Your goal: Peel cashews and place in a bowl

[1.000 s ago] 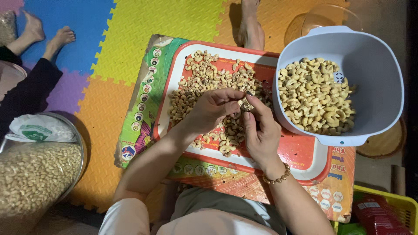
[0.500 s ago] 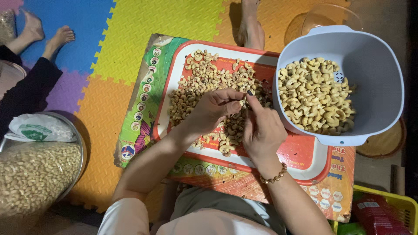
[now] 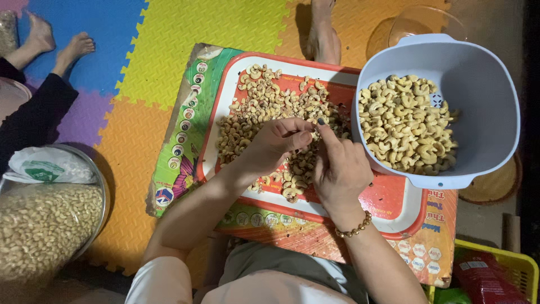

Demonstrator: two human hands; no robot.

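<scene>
Left hand [image 3: 274, 147] is curled, thumb and fingertips pinched together at its right end; right hand [image 3: 340, 169] meets it there, index finger and thumb raised toward the same spot. A single cashew nut [image 3: 313, 134] appears to be nipped between the two sets of fingertips, though it is mostly covered and too small to read well; its pointing direction and long axis cannot be told. Both hands hover over the middle of the red-and-white tray [image 3: 394, 205], above the pile of unpeeled cashews [image 3: 264, 107]. That pile: curved, kidney-shaped kernels, tan to brown with darker speckled skin, lying at all angles, no common heading; it spreads from the tray's far left corner toward its near middle. The tray rests on a printed cardboard sheet [image 3: 183, 141], long axis running left to right, slightly tilted so the right end sits nearer. Pale blue bowl [image 3: 478, 84] overlaps the tray's far right corner and holds peeled cashews [image 3: 405, 126], paler cream and cleaner in colour. A bead bracelet [image 3: 354, 229] circles the right wrist. At near left, a metal basin [image 3: 100, 186] filled with more nuts, a plastic bag [image 3: 48, 166] on its far edge. Another person's bare feet [image 3: 56, 45] rest on the coloured foam mat [image 3: 185, 28] at far left.
</scene>
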